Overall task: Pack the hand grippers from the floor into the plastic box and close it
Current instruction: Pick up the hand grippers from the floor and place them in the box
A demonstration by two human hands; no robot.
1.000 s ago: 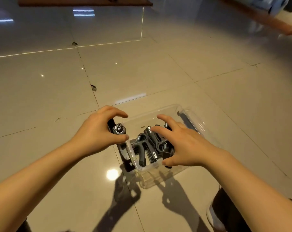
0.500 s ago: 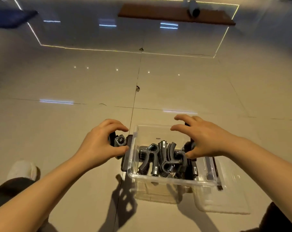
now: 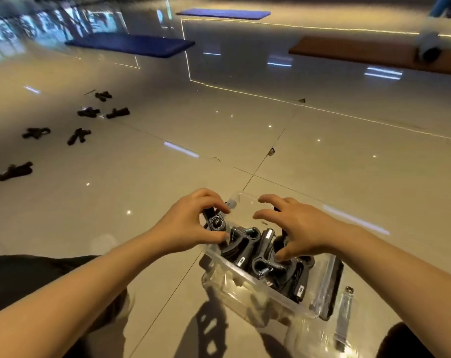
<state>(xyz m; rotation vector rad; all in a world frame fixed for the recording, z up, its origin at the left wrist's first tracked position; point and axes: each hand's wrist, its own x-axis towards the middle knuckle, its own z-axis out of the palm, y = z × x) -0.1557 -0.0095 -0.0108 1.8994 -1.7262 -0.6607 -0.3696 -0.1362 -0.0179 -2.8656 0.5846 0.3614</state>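
A clear plastic box [image 3: 255,288] stands on the tiled floor just in front of me, holding several black hand grippers [image 3: 247,248]. My left hand [image 3: 188,226] grips one black hand gripper [image 3: 216,223] at the box's left rim, its round metal knob facing me. My right hand [image 3: 294,226] hovers over the box with fingers spread and curved, its thumb touching the grippers inside. Several more black hand grippers [image 3: 78,135] lie scattered on the floor far to the left.
Two blue mats [image 3: 131,45] and a brown mat [image 3: 369,54] lie on the glossy floor at the back. A black latch [image 3: 331,290] hangs at the box's right side. My dark-clothed knees sit at the bottom left and bottom right.
The view has swung left, bringing the scattered grippers and blue mats into sight. My right hand has come down closer onto the grippers in the box. My left hand keeps its hold.
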